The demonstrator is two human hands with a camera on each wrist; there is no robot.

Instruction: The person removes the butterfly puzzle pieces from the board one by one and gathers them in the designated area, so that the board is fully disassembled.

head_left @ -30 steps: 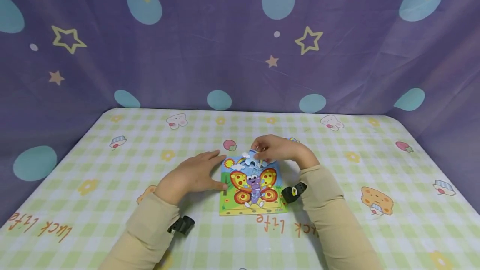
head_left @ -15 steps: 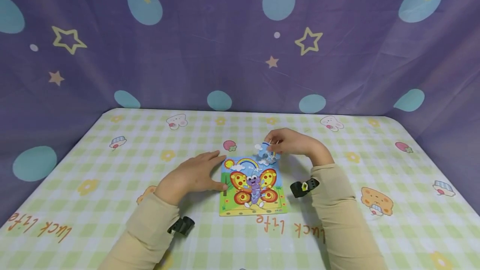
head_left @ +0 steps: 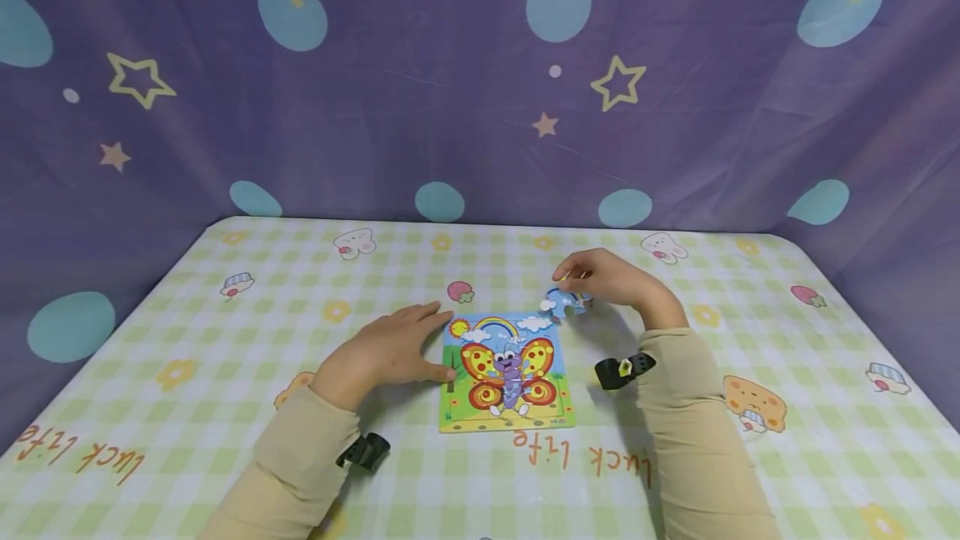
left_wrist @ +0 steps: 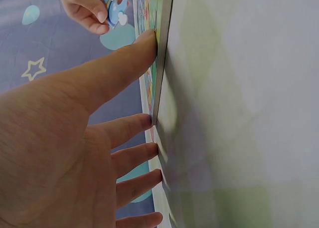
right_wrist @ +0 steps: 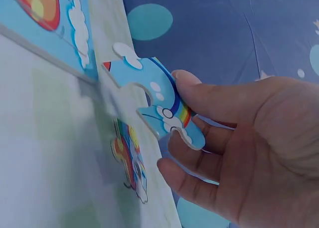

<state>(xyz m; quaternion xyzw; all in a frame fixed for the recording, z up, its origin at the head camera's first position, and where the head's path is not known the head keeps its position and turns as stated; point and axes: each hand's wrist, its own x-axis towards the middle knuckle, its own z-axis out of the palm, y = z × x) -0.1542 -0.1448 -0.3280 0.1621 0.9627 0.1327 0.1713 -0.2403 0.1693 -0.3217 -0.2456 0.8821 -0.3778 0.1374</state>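
Note:
A square butterfly jigsaw puzzle (head_left: 517, 421) lies on the table in the middle of the head view. My left hand (head_left: 390, 348) rests at its left side with fingers spread, the thumb on the border; the left wrist view shows the thumb (left_wrist: 127, 61) against the edge. Beyond the top right corner, my right hand (head_left: 611, 280) pinches a light blue puzzle piece (right_wrist: 154, 86) with a rainbow and clouds, held tilted above the table. Below it, in the right wrist view, another colourful puzzle piece (right_wrist: 130, 160) lies on the tablecloth.
A green-and-white checked tablecloth (head_left: 480, 482) printed with cartoons covers the table. Behind the table's far edge hangs a purple curtain (head_left: 420, 107) with stars and blue ovals. Each wrist wears a black strap, the right one (head_left: 625, 370) standing off to the puzzle's right.
My right hand has lifted the rainbow piece off the puzzle's upper part and carried it right and away, past the top right corner. The left hand has stayed in place.

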